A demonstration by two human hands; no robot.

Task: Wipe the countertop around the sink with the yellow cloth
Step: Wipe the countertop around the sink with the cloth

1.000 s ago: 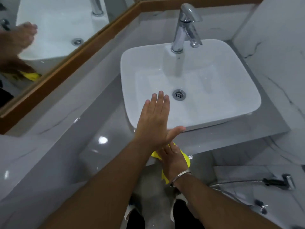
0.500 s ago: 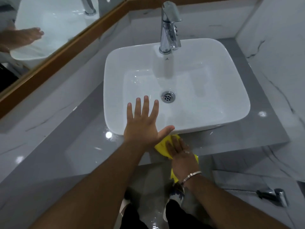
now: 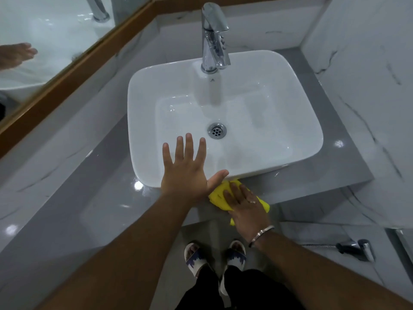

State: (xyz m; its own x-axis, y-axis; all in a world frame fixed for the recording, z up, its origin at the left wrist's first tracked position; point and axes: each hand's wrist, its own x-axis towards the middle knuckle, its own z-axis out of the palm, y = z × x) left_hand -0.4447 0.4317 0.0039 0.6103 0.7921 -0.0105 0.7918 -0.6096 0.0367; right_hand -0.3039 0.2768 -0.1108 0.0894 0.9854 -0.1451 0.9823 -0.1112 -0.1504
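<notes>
The right hand (image 3: pixel 247 208), pressed flat on the cloth (image 3: pixel 218 195), has slid it up to the sink (image 3: pixel 290 153) at lower middle, so wiping goes on; the left hand (image 3: pixel 186 171) stays spread.

Two hands — the left hand (image 3: pixel 186 175) spread flat, the right hand (image 3: pixel 247 208) pressing on one yellow cloth (image 3: pixel 218 194). One white sink (image 3: pixel 143 121) on one grey tabletop (image 3: pixel 89 198), with one chrome faucet (image 3: pixel 214 39) and one drain (image 3: pixel 216 130). One wood-framed mirror (image 3: pixel 55 48), one bracelet (image 3: pixel 261 234), one spray nozzle (image 3: pixel 355 248) — and two slippers (image 3: pixel 194 257).
</notes>
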